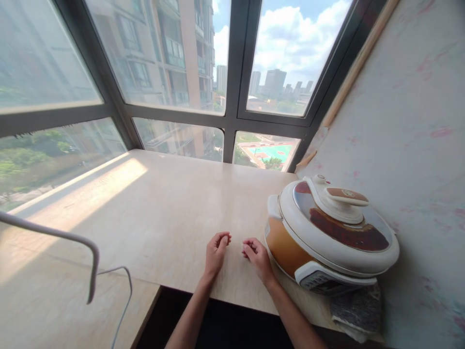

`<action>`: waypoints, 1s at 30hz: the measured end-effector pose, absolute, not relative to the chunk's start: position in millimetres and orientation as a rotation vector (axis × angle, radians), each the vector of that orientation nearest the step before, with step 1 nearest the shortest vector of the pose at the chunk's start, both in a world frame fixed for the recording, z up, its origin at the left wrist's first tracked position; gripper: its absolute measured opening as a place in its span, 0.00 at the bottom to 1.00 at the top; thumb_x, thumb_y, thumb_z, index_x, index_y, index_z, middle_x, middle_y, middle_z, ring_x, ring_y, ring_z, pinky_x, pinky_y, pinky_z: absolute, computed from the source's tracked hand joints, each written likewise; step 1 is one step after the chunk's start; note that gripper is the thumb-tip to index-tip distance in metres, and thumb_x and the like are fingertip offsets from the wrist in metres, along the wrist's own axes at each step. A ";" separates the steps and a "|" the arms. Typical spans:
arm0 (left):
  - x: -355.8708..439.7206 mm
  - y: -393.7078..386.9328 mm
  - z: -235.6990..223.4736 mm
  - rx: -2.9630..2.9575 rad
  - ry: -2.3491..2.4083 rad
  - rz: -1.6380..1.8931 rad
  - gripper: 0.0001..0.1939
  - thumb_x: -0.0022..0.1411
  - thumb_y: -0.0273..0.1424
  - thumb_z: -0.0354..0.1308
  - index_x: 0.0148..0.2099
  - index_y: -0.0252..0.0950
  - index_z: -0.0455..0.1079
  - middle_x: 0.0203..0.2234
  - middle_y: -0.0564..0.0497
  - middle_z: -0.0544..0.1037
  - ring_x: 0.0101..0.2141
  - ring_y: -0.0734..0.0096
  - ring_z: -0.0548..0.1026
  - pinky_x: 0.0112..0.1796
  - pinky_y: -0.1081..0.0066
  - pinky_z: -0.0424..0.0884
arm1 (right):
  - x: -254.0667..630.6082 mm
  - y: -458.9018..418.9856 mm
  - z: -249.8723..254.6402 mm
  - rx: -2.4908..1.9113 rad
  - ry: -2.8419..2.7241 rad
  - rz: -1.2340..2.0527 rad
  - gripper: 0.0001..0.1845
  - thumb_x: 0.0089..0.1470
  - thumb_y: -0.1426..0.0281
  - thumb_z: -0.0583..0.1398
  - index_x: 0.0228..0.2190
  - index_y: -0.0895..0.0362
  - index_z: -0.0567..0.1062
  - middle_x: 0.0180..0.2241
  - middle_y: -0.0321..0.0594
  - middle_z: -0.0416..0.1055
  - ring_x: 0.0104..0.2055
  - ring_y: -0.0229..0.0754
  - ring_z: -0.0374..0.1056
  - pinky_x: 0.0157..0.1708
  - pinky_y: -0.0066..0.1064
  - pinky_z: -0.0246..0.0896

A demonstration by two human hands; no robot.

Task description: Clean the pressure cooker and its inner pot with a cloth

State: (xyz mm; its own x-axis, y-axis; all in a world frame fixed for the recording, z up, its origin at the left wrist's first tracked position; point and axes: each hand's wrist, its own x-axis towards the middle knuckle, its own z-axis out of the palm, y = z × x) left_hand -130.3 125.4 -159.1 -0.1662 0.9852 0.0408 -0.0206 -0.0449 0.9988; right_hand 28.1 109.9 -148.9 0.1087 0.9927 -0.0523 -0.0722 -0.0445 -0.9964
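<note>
My left hand [217,252] is over the pale marble-look sill [174,208], near its front edge, with the fingers curled into a loose fist. My right hand [257,257] is a short gap to the right, its fingers also curled in. Nothing shows in either hand, and the two do not touch. Just right of my right hand stands a large electric cooker [290,249] with an orange-brown body, white rim and side handles. Its domed lid [337,220] is on, with a brown-topped handle. A control panel [330,278] faces the front.
A folded grey cloth [358,308] lies by the cooker's front right. White bent rods or cables [92,261] stick in from the left. Dark-framed windows [232,87] border the back and left; a flower-patterned wall [428,160] rises on the right.
</note>
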 end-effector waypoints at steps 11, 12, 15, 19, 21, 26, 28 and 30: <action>-129.6 122.0 -164.4 1.396 1.343 1.261 0.15 0.63 0.39 0.55 0.43 0.36 0.78 0.37 0.44 0.84 0.40 0.59 0.81 0.45 0.60 0.75 | 32.3 107.3 -164.8 -1.227 -1.436 1.061 0.12 0.58 0.60 0.60 0.35 0.56 0.77 0.29 0.38 0.75 0.31 0.44 0.73 0.33 0.33 0.68; -130.1 122.0 -165.1 1.393 1.348 1.265 0.16 0.63 0.39 0.55 0.43 0.36 0.78 0.37 0.44 0.84 0.40 0.59 0.81 0.45 0.60 0.76 | 33.3 105.3 -164.8 -1.229 -1.444 1.056 0.12 0.58 0.61 0.60 0.35 0.56 0.77 0.29 0.38 0.75 0.31 0.44 0.73 0.33 0.33 0.68; -130.7 121.5 -166.1 1.381 1.359 1.277 0.16 0.63 0.39 0.55 0.43 0.35 0.78 0.38 0.43 0.84 0.40 0.59 0.81 0.44 0.60 0.76 | 34.6 103.0 -165.1 -1.244 -1.439 1.039 0.12 0.59 0.61 0.58 0.35 0.56 0.77 0.29 0.39 0.75 0.31 0.44 0.74 0.33 0.32 0.68; -130.3 119.8 -165.2 1.379 1.385 1.281 0.15 0.63 0.39 0.56 0.43 0.36 0.78 0.38 0.44 0.84 0.41 0.59 0.81 0.44 0.60 0.76 | 33.8 102.5 -164.0 -1.237 -1.458 1.034 0.12 0.60 0.61 0.58 0.35 0.56 0.76 0.29 0.39 0.76 0.31 0.44 0.74 0.33 0.32 0.68; -129.9 119.4 -164.6 1.380 1.395 1.282 0.15 0.63 0.39 0.56 0.43 0.36 0.78 0.38 0.44 0.84 0.40 0.59 0.81 0.44 0.61 0.76 | 33.7 101.8 -162.8 -1.232 -1.482 1.028 0.12 0.61 0.61 0.57 0.35 0.55 0.76 0.29 0.39 0.76 0.31 0.43 0.74 0.33 0.31 0.67; -129.8 119.8 -163.9 1.374 1.400 1.281 0.16 0.63 0.39 0.56 0.43 0.35 0.78 0.38 0.43 0.84 0.40 0.59 0.82 0.44 0.60 0.77 | 34.4 100.7 -162.0 -1.228 -1.534 1.003 0.11 0.61 0.63 0.56 0.36 0.55 0.76 0.30 0.38 0.76 0.31 0.42 0.73 0.33 0.31 0.66; -129.9 119.9 -164.0 1.369 1.405 1.279 0.16 0.63 0.40 0.56 0.43 0.35 0.78 0.39 0.43 0.83 0.40 0.59 0.82 0.44 0.60 0.77 | 34.4 100.9 -162.7 -1.229 -1.542 0.995 0.11 0.61 0.64 0.56 0.36 0.55 0.76 0.30 0.39 0.76 0.31 0.42 0.73 0.33 0.31 0.66; -130.0 119.7 -164.3 1.365 1.407 1.277 0.16 0.63 0.40 0.56 0.43 0.35 0.78 0.39 0.42 0.83 0.40 0.59 0.82 0.44 0.60 0.77 | 34.2 101.0 -163.5 -1.228 -1.550 0.985 0.11 0.61 0.64 0.56 0.37 0.55 0.77 0.31 0.39 0.77 0.32 0.42 0.73 0.34 0.31 0.66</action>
